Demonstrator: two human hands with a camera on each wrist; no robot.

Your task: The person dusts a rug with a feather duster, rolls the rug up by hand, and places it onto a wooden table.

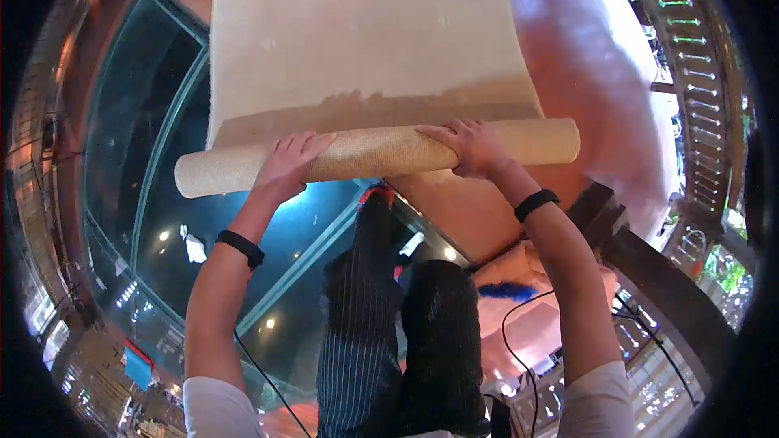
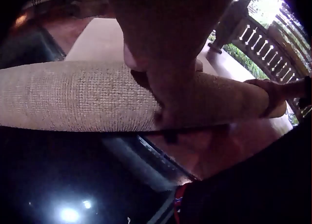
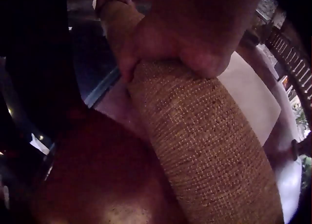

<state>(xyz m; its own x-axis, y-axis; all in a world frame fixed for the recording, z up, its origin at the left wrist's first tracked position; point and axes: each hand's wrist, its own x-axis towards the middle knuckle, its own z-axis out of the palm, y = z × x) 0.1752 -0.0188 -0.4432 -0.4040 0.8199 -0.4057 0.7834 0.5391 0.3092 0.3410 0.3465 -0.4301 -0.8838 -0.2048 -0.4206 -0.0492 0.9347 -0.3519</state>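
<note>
A tan woven mat is partly rolled; its roll (image 1: 373,152) lies crosswise in the head view, and the pale flat part (image 1: 365,32) stretches away beyond it. My left hand (image 1: 290,164) grips the roll left of its middle, thumb toward the centre. Right of the middle, my right hand (image 1: 475,148) holds it the same way, fingers over the top. In the left wrist view the coarse weave of the roll (image 2: 97,94) shows beside the dark left hand (image 2: 170,87). The right wrist view has the right hand (image 3: 180,53) wrapped over the roll (image 3: 204,141).
Dark glass panels (image 1: 324,215) set in the floor lie at the left and under the roll. Reddish smooth floor (image 1: 584,73) is on the right. A dark wooden beam (image 1: 649,268) stands at lower right, with black cables near the legs and a railing (image 1: 702,89) beyond.
</note>
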